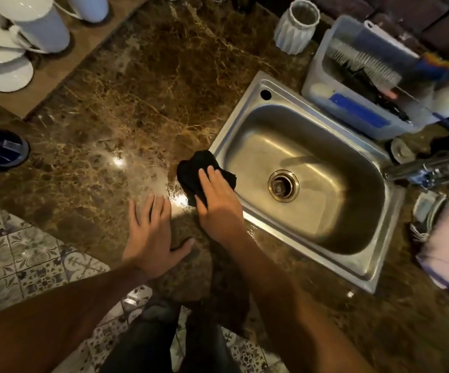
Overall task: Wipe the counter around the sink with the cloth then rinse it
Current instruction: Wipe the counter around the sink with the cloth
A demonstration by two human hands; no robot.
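While the right hand presses flat, straight fingers on the black cloth beside the sink, it should sweep along the rim; left hand rests released on the desk

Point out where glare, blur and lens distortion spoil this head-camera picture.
Head view: glare spots sit on the wet counter left of the black cloth; the tub of brushes and the faucet at the right edge are smeared by blur; the wide lens bends the sink rim and floor tiles.
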